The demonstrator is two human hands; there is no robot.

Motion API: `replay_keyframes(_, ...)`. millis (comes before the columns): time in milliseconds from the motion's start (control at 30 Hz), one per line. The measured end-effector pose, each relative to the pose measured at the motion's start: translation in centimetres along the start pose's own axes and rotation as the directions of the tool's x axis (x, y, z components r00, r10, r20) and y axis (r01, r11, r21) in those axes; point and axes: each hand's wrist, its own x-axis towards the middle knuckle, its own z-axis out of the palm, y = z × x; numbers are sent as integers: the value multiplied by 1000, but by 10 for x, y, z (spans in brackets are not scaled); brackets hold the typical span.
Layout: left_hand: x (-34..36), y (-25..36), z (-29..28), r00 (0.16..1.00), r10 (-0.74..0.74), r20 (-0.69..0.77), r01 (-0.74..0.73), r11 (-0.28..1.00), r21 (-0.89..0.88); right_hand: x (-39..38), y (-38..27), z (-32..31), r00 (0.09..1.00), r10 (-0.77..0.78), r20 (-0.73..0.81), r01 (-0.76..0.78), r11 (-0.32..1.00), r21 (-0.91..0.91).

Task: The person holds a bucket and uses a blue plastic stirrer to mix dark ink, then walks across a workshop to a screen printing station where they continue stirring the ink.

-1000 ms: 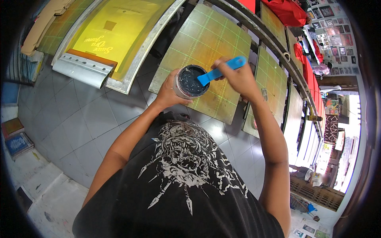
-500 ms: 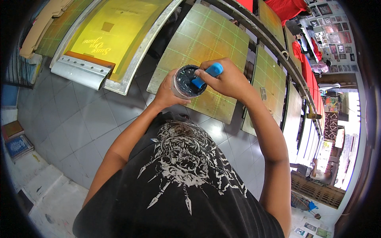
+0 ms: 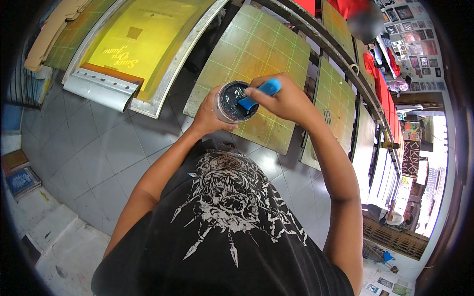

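Observation:
My left hand [image 3: 208, 114] is wrapped round the side of a round, clear-walled tub [image 3: 224, 117] holding thick dark ink [image 3: 231, 101]. In my right hand [image 3: 282, 97] is a blue spatula [image 3: 269, 88], gripped by its upper part. Its lower end dips into the ink near the tub's right rim, so the tip is hidden. The tub is tilted a little and held above the near part of a greenish-yellow printing board [image 3: 247, 54] marked with light green grid lines.
On the left, a silver squeegee [image 3: 101, 91] with an orange blade rests on a yellow screen-printing frame [image 3: 160, 96]. More boards [image 3: 331, 98] follow on the right along a dark metal rail [image 3: 340, 59]. Red cloth [image 3: 348, 7] lies at the far right, beside a dark blurred shape [image 3: 365, 22].
The spatula and my right hand have shifted slightly right, and the ink surface looks different. My left hand keeps its hold. A dark blurred shape has appeared by the red cloth.

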Motion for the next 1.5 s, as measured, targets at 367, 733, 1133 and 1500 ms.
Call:
replay_keyframes(367, -7, -1, 1, 999, -26, 18, 26, 999, -25, -3, -7, -3, 999, -26, -26, 26, 1000, -2)
replay_keyframes(733, 0, -2, 0, 1000, 11, 9, -11, 1000, 15, -1, 17, 2, 992, 123, -11, -122, 990, 64)
replay_keyframes(1133, -1, -5, 2, 1000, -13, 15, 13, 1000, 7, -42, 67, 0, 784, 586, -204, -237, 586, 775)
replay_keyframes(1500, -2, -1, 2, 999, -41, 9, 41, 999, -10, -33, 0, -25, 978, -69, -195, 81, 995, 55)
